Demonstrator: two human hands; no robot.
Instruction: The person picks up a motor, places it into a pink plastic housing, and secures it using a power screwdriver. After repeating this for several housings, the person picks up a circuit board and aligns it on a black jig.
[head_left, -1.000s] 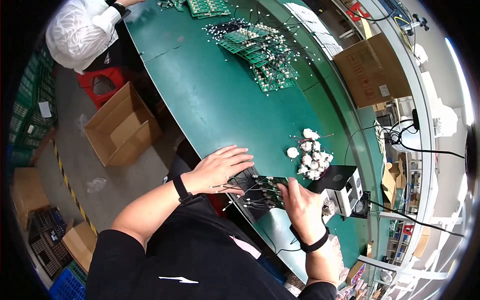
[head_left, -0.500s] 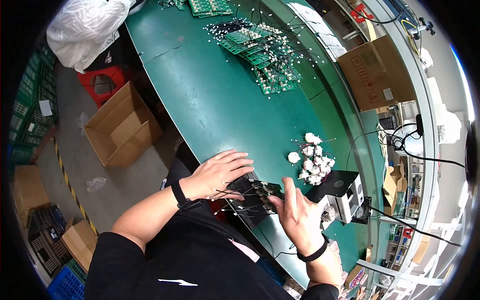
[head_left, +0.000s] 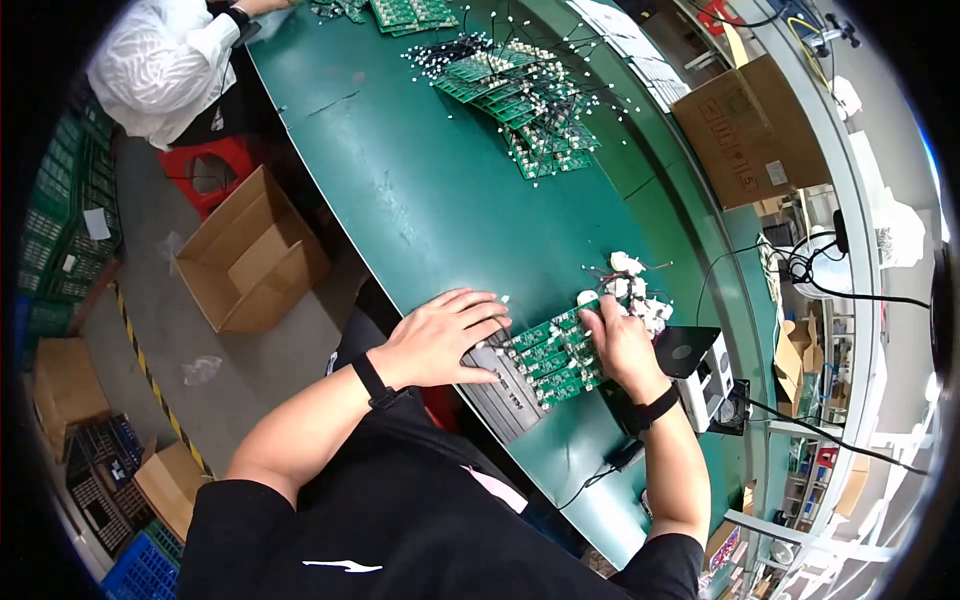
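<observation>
A green circuit board panel (head_left: 555,358), set with rows of small parts, lies face up before me. Its left edge meets a dark grey ridged block (head_left: 510,400) at the table's near edge. My right hand (head_left: 628,352) grips the panel's far right side, thumb on top and fingers partly hidden. On the block's upper end rests my left hand (head_left: 447,338), fingers spread and thumb stretched along it. Just past the right hand sits a heap of white connectors or small white parts (head_left: 640,290) with thin leads.
Stacked green boards with black wires (head_left: 525,105) lie farther up the green table (head_left: 400,200). A white and black device (head_left: 700,375) stands right of my right hand. A cardboard box (head_left: 755,135) is at the far right, another (head_left: 250,255) on the floor. A person in white (head_left: 165,65) sits upper left.
The panel has gone from tilted and dark, with wires hanging toward me, to flat with its green face up. My right hand has moved up and right with it; the left stays nearly in place.
</observation>
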